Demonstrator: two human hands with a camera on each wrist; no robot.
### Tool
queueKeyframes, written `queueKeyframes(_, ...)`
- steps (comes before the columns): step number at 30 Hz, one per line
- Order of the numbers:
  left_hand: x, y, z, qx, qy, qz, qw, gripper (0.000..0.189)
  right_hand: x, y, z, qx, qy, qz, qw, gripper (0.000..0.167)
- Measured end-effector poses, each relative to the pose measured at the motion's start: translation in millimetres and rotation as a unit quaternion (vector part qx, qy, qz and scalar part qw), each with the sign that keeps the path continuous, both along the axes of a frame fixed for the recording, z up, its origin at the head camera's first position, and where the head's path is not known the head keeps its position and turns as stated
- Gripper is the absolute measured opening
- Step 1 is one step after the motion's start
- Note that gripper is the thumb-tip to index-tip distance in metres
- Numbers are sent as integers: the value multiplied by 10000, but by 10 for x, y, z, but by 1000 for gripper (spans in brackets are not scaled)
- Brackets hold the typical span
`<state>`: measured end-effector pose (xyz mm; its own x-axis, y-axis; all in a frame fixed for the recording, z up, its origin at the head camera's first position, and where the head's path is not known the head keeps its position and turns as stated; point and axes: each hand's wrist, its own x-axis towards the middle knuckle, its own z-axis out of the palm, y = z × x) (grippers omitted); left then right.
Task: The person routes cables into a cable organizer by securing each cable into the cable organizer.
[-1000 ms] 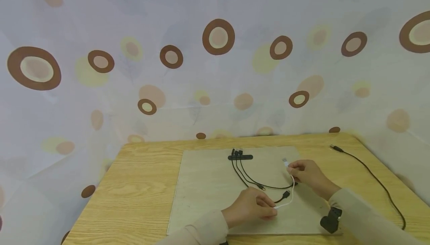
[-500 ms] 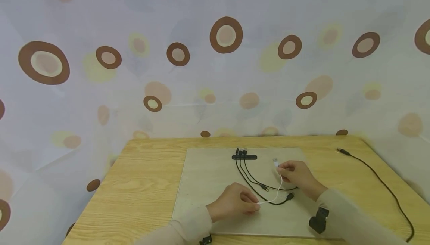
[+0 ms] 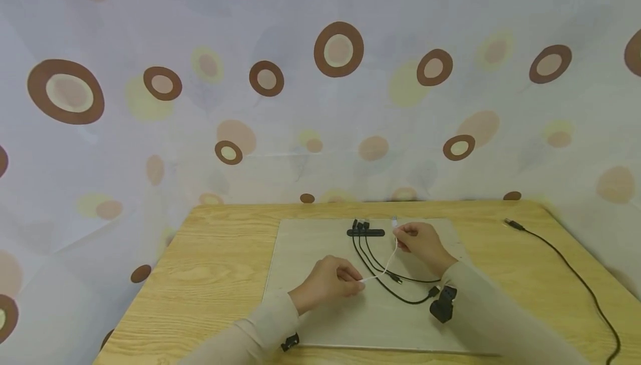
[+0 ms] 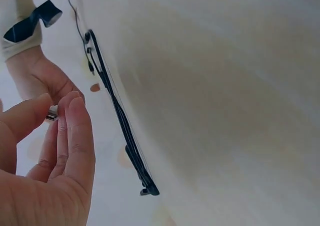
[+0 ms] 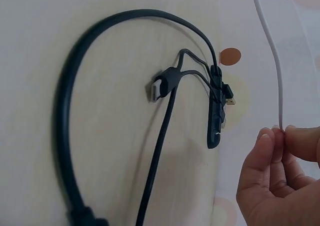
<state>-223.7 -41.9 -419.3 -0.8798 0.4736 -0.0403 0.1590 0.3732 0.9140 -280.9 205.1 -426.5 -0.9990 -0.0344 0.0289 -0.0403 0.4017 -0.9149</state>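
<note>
My left hand pinches one end of a thin white USB cable; in the left wrist view a silver metal plug tip shows between thumb and fingers. My right hand pinches the cable's other end just below its white USB plug, above the board. The white cable hangs in a loose curve between both hands. Left of the right hand lies a black cable holder strip, with several black cables seated in its left part. Its right end holds no cable.
A pale board lies on the wooden table. Loose black cable ends, including a plug and a smaller connector, rest on it. Another black cable with a USB plug lies along the table's right side. A patterned curtain hangs behind.
Both hands have moved left and farther from the body with the white cable, bringing its USB plug close to the holder strip. The black cables stay on the board.
</note>
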Motion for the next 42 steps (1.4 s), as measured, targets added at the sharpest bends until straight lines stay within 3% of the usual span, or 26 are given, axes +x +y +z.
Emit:
queueKeyframes(13, -182, -148, -18, -298, 127, 279, 9991, 10, -194, -217, -16, -267, -202, 40, 9994, 28)
queueKeyframes(21, -295, -179, -34, -297, 293, 406, 9983, 10, -370, -304, -62, 138, -101, -223, 9996, 24)
queueKeyframes(29, -349, -195, -75, -429, 403, 486, 9971, 10, -517, -346, -297, 1200, 232, -547, 9910, 23)
queueKeyframes(32, -373, -185, -98, -406, 408, 494, 9971, 10, -548, -367, -361, 1338, 284, -749, 9878, 23)
queueKeyframes(42, -406, -157, -107, -460, 457, 504, 9966, 10, -598, -455, -369, 1766, 262, -958, 9793, 20)
